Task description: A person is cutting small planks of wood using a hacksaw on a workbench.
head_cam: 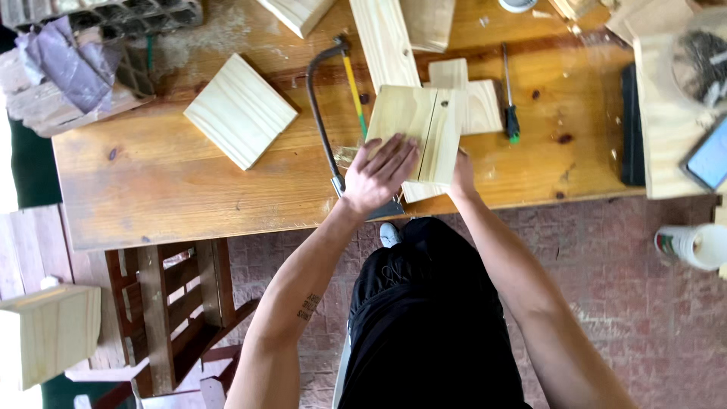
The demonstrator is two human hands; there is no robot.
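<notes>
My left hand [377, 173] lies flat with spread fingers on a pale wooden board [405, 113] near the front edge of the workbench [174, 182]. A second board [442, 136] stands on its edge against the first one, forming a corner. My right hand [460, 173] grips that upright board from the right side, mostly hidden behind it. A hacksaw [322, 121] with a yellow blade lies just left of the boards, its handle under my left hand.
A square wooden board [240, 110] lies to the left. Planks [384, 42] and small wood pieces [482, 106] sit behind. A green-handled screwdriver [510, 98] rests to the right. A phone [710, 160] and a white cup [693, 246] are at far right.
</notes>
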